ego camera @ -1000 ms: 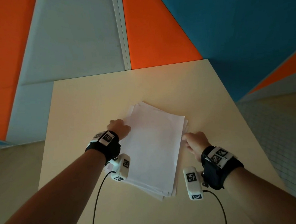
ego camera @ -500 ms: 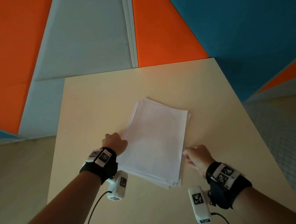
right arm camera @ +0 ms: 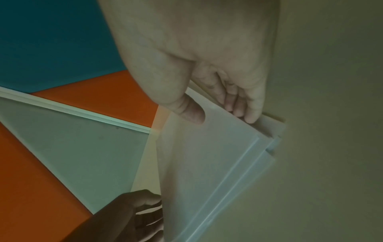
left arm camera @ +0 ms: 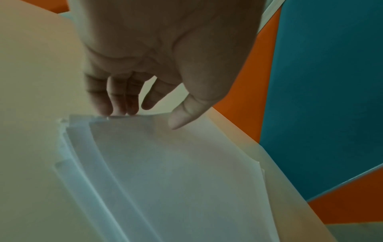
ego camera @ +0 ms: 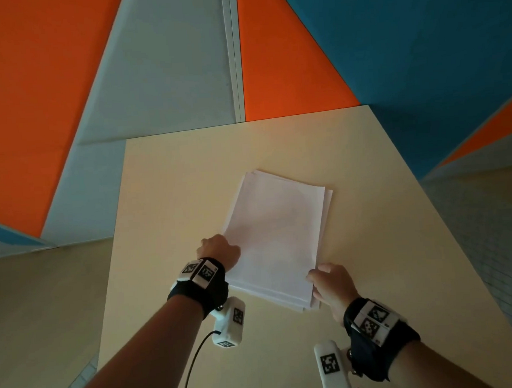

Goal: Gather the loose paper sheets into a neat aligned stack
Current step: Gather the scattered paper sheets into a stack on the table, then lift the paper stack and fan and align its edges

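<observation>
Hidden: undersides of the sheets, plus L fingertips behind the stack edge in head view. Wrist views dim and soft; sheet count not readable.

Paper stack is seen lying mid-worktop, pale beige, slightly skewed, lower sheets fanned out at near edge. Left hand is placed at the L long edge: thumb on top sheet, fingers curled to the edge, so grip is closed on the stack. Right hand is set at near R corner, thumb on top, fingers under/against edge, grip likewise closed on it.

Room: wall panels in orange, grey, teal.

Vs 1 s ago: both hands are found shifted nearer the stack's near end.
</observation>
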A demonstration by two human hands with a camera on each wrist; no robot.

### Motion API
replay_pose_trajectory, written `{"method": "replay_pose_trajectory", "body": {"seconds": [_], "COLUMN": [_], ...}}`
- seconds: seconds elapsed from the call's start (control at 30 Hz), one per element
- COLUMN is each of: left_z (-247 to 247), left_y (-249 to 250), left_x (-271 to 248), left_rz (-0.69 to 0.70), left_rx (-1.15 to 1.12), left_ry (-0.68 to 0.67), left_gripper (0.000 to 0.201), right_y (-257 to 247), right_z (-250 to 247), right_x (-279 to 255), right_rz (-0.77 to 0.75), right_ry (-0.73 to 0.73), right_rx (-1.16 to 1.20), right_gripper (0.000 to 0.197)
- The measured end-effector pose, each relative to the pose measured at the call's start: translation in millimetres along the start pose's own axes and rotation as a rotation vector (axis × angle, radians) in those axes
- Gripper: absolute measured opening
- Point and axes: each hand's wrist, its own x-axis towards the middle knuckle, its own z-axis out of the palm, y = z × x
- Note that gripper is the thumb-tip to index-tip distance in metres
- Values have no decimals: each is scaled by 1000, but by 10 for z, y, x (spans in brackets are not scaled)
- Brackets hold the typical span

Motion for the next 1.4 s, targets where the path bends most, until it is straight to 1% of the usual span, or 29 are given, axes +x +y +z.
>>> {"method": "replay_pose_trajectory", "body": {"seconds": [0.07, 0.13, 0.2, 0.27, 0.33, 0.4, 0.57, 0.63, 0.7, 0.77, 0.83, 0.93, 1.0, 1.07, 1.1, 1.17, 1.23, 1.27, 1.3, 1.37, 1.4], "left_z": [-34, -68, -112, -143, -171, -185, -229, -237, -242, -269, -300, -334, -364, -378, -375, -377, -380, -385, -392, -417, -438], "left_y": [33, 42, 43, 37, 29, 32, 36, 20, 10, 18, 22, 0, -24, -62, -85, -127, -145, -147, -144, -140, -135], "left_x": [0, 27, 46, 64, 70, 96, 174, 175, 190, 184, 149, 77, 6, -55, -81, -147, -207, -236, -256, -287, -299], "left_rz": [-20, -46, -64, -92, -122, -136, -94, -41, 54, 153, 233, 310, 350, 392, 411, 444, 463, 475, 491, 534, 556], "left_rx": [-1, -26, -70, -100, -118, -151, -305, -357, -396, -411, -457, -523, -595, -658, -688, -755, -824, -852, -881, -930, -951], "left_ry": [-5, -3, -7, -29, -44, -27, -81, -94, -112, -168, -254, -322, -316, -309, -306, -291, -270, -254, -237, -212, -205], "left_gripper": [45, 45, 48, 55, 63, 66, 72, 67, 63, 59, 57, 68, 63, 56, 55, 54, 53, 52, 51, 51, 52], "right_y": [-2, 24, 45, 39, 31, 36, 28, 30, 34, 39, 32, 31, 21, -18, -36, -102, -185, -228, -275, -391, -443], "right_z": [41, 54, 51, 36, 18, -2, -6, -2, -13, -41, -74, -122, -175, -227, -249, -281, -305, -315, -328, -362, -386], "right_x": [17, 49, 79, 83, 71, 77, 91, 114, 141, 170, 180, 209, 248, 298, 339, 393, 426, 431, 421, 370, 350], "right_rz": [6, 10, 6, 5, -2, -13, -10, -16, -17, -26, -47, -51, -63, -102, -118, -127, -143, -154, -172, -215, -230], "right_ry": [-4, -23, -36, -37, -36, -29, -14, -18, -32, -39, -49, -70, -88, -66, -38, -6, -41, -62, -86, -165, -202], "right_rx": [10, 17, 18, 10, -3, -14, -16, -30, -54, -80, -110, -139, -156, -171, -163, -107, -33, -8, 16, 85, 134], "right_gripper": [62, 72, 75, 66, 47, 28, 7, 14, 27, 35, 40, 29, 26, 28, 34, 56, 77, 79, 75, 58, 60]}}
